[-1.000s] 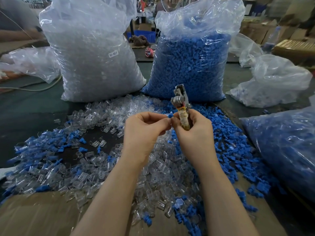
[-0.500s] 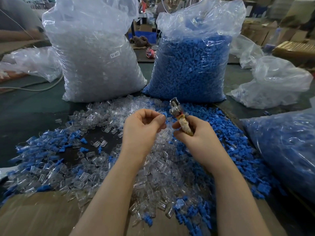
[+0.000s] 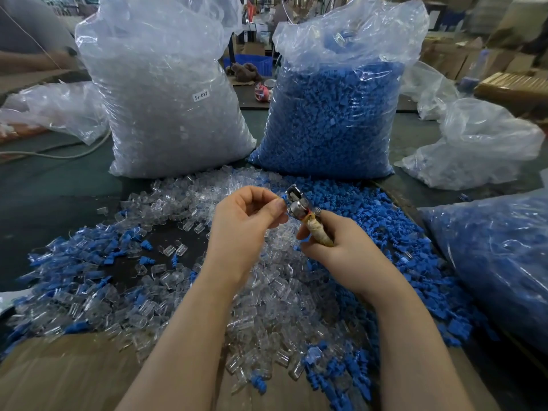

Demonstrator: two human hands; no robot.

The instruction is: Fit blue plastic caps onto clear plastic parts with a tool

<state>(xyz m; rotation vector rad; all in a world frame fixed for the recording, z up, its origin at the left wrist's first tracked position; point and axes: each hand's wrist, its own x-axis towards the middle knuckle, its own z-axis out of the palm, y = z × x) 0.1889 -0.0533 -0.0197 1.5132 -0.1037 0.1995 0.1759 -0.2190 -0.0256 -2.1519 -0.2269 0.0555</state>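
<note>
Left hand (image 3: 246,221): raised over the heap, fingers (image 3: 277,207) curled in a pinch at the tool's metal head; a scrap of blue shows at the fingertips, what part it is cannot be told.
Right hand (image 3: 341,250): clenched round the wrapped handle of the tool (image 3: 302,212), metal head tilted up and left, touching the left fingertips.
Step in hand: judged to be seating one cap with the tool's head.
Clear plastic parts (image 3: 267,292): loose heap on the table, spread from centre to left, directly beneath both hands.
Blue plastic caps (image 3: 394,229): loose heap to the right of the clear heap, the two mingling along their border.
Assembled pieces (image 3: 68,268): clear-and-blue items strewn at left; these look like finished work, though too small to confirm.
Progress: early by appearance; the finished scatter is small against the stock left.
Clear bag (image 3: 166,93): upright behind the heap, left, packed with clear parts, labelled SJ-017.
Blue bag (image 3: 332,114): upright beside it, right, well filled with blue caps.
Side bag (image 3: 498,256): at right edge, holding blue pieces.
Slack bag (image 3: 474,149): far right, mostly collapsed, contents unclear.
Table (image 3: 53,188): dark surface carrying all the above.
</note>
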